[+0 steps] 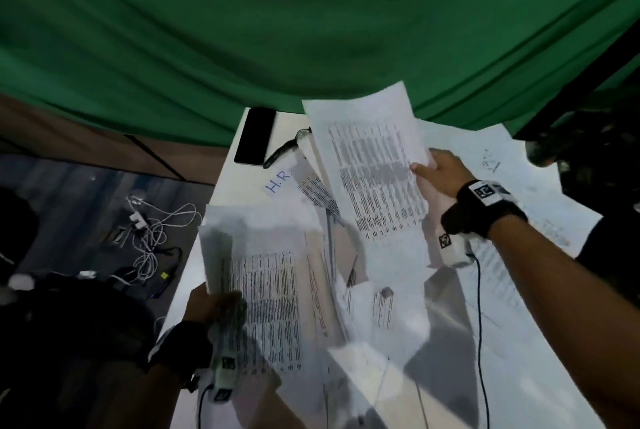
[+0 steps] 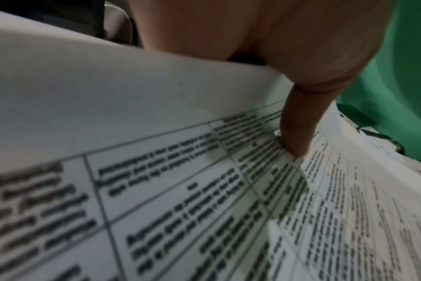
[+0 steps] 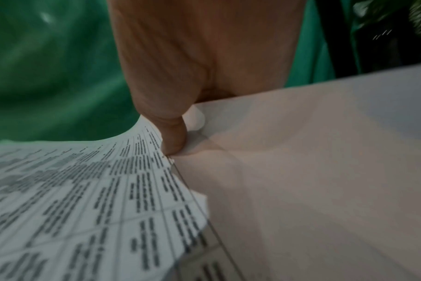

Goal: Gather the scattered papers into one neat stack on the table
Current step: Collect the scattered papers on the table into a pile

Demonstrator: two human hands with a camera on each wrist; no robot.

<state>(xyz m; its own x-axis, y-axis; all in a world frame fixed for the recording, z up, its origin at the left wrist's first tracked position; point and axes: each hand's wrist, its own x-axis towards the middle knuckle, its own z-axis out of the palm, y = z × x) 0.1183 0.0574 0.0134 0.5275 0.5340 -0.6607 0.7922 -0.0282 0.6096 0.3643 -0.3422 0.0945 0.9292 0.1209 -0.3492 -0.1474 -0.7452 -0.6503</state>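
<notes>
A: While the floor cables [image 1: 149, 238] lie tangled at the far left below the table edge, what is the left hand [image 1: 211, 304] doing?

B: It pinches a bundle of printed sheets [image 1: 266, 293] at their near left edge, lifted off the table [image 1: 540, 359]. From the wrist camera the thumb [image 2: 298, 133] presses down on a page ruled into a table of text, with the other fingers hidden beneath the paper.

A: And just past that bundle?

B: A black phone [image 1: 255, 136] lies face up near the far left corner of the table, with a dark strap-like thing [image 1: 284, 149] just to its right; I cannot tell what it is. Near them, blue handwriting reading "H.R." [image 1: 278, 182] shows on a white sheet.

A: What lies in the middle?

B: Loose papers [image 1: 377, 304] overlap at odd angles on the tabletop between the two hands, some printed, some blank side up.

A: And the right hand [image 1: 438, 179]?

B: It grips a second printed sheet [image 1: 375, 169] by its right edge, thumb on top, holding it tilted above the table's far half. The wrist view shows the thumb [image 3: 173, 136] pinching that printed sheet together with a blank one [image 3: 312, 171] behind it.

A: Further right?

B: More white sheets [image 1: 519, 165] lie spread out to the far right edge of the table. A green cloth [image 1: 311, 30] hangs behind everything, and a thin black cable [image 1: 481, 324] runs from the right wrist towards the near edge.
</notes>
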